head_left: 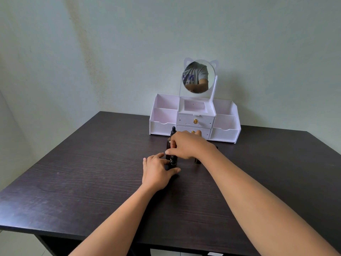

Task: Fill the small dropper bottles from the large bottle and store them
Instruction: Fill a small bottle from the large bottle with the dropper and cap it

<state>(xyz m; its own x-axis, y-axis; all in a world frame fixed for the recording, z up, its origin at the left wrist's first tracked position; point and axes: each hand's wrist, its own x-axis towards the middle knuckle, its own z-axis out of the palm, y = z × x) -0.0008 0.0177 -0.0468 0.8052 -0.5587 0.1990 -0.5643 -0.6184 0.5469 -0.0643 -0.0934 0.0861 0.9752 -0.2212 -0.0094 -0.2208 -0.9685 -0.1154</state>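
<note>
Small dropper bottle [173,161]: dark glass, black ribbed dropper cap, upright on the tabletop [92,172] near its middle. Left hand [158,170] wraps its base, fingers closed around the glass, apparently to steady it. Right hand [186,145] reaches over from the right, thumb and forefinger pinched at the cap, likely to unscrew it for filling.

Large bottle [170,139]: dark, black dropper top, just behind the small one, partly hidden by the right hand. Contact with the hand cannot be told.

Second small bottle [197,160]: mostly hidden under the right wrist.

Organiser [195,119]: white, open side compartments, two gold-knobbed drawers, cat-eared round mirror [199,76]; at the far edge, probably the storage place. Compartments look empty.

Surface: dark wood-grain tabletop. Room: pale green wall [110,52] with a vertical stain.
</note>
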